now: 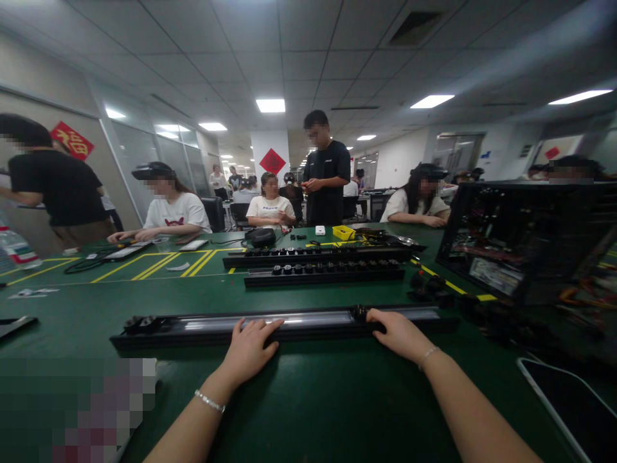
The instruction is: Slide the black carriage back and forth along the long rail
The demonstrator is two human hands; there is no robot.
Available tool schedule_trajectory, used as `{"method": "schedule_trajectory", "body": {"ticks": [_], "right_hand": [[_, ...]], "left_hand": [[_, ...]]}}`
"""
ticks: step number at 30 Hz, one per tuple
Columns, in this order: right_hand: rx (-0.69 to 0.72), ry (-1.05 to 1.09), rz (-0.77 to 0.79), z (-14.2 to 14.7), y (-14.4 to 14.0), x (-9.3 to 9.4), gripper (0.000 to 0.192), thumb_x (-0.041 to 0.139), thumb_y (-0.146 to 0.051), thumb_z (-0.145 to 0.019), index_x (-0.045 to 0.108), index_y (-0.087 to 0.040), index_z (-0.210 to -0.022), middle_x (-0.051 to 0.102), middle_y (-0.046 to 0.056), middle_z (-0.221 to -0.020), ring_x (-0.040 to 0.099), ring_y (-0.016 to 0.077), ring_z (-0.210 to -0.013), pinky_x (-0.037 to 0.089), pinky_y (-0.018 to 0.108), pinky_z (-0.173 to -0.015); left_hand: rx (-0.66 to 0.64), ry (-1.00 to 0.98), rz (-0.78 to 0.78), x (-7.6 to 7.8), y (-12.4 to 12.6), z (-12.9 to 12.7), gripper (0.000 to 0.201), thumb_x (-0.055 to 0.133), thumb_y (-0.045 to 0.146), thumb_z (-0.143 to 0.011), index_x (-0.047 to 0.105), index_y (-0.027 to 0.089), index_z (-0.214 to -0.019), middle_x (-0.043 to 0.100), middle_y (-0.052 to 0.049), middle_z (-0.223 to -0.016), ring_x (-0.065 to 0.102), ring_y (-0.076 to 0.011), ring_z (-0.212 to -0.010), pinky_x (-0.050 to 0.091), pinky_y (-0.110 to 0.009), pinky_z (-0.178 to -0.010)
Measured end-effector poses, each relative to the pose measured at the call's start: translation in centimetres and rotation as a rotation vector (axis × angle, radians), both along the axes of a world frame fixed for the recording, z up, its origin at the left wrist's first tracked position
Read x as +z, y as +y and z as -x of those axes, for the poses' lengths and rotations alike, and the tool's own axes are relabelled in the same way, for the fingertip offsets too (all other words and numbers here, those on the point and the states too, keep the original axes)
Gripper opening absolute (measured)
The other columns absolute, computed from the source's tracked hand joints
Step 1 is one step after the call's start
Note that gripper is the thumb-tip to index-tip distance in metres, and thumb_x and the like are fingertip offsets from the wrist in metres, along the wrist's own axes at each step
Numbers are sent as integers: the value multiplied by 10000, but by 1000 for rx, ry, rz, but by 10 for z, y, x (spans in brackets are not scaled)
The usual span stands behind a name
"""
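Our left hand (250, 347) lies flat and open on the near edge of the long black power strip (284, 325); our right hand (398, 333) curls loosely over it further right, not clearly gripping. The strip lies flat across the green table (337, 399), nothing plugged in that we can see. Two similar strips (322, 265) lie farther off.

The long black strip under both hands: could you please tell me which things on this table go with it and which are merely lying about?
In hand:
long black strip
left hand, resting flat on it
right hand, gripping its far edge

Lying about:
two similar black strips farther back
yellow box
open computer case
tablet
green table
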State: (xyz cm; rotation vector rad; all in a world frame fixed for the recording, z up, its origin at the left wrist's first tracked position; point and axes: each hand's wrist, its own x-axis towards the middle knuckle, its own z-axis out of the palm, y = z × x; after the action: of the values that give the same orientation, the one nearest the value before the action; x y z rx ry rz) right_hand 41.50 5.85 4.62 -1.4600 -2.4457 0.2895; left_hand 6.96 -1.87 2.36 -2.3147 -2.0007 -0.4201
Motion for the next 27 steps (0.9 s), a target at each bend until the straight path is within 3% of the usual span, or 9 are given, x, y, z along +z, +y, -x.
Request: {"method": "schedule_trajectory", "body": {"ticks": [27], "right_hand": [[-23, 48, 31, -13, 4, -2, 179, 504, -214, -718, 567, -260, -879, 634, 7, -935, 580, 187, -880, 409, 293, -771]], "left_hand": [[14, 22, 17, 1, 1, -1, 476, 447, 345, -812, 402, 386, -1284, 596, -7, -1053, 514, -184, -1045, 133, -487, -1044]]}}
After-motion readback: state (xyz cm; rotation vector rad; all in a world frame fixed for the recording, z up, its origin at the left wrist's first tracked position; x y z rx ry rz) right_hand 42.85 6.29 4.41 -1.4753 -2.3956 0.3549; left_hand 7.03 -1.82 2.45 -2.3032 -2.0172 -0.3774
